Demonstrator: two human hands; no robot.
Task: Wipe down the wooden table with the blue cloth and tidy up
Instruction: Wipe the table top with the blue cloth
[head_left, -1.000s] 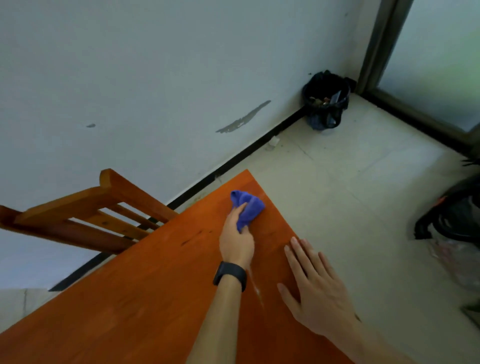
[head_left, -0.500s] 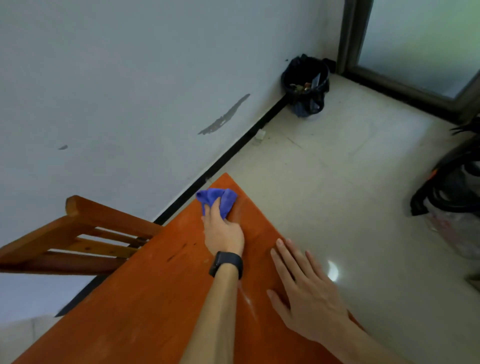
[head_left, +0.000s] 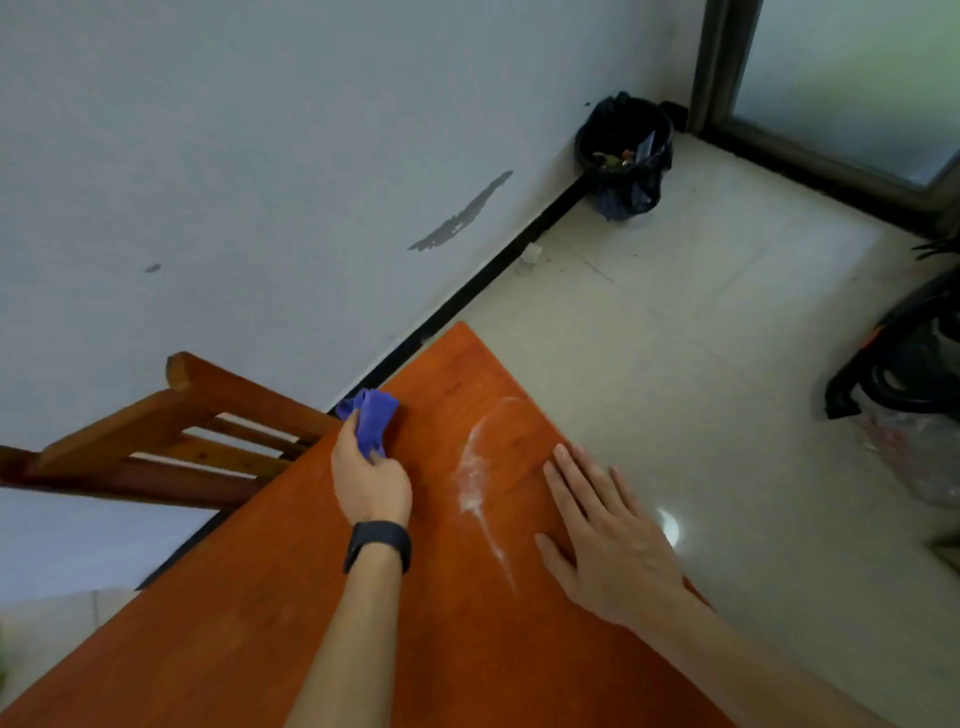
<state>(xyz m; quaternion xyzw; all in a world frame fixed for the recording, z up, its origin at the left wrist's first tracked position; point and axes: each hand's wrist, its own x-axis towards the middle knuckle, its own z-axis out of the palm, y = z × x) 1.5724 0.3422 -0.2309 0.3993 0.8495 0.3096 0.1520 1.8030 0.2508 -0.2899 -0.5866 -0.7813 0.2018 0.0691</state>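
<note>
The orange wooden table (head_left: 270, 613) fills the lower part of the view, its far corner pointing toward the wall. My left hand (head_left: 370, 480), with a black band on the wrist, is shut on the bunched blue cloth (head_left: 371, 418), which presses on the table's left edge near the far corner. My right hand (head_left: 605, 530) lies flat, fingers spread, on the table near its right edge. A whitish smear (head_left: 475, 478) streaks the wood between the two hands.
A wooden chair (head_left: 171, 441) stands against the table's left side by the white wall. A black bin (head_left: 626, 156) with rubbish sits in the far corner by a glass door. Dark gear and a plastic bag (head_left: 914, 415) lie on the tiled floor at right.
My left hand has swept the blue cloth leftward across the far corner to the table's left edge. The whitish smear now shows. My right hand has stayed flat.
</note>
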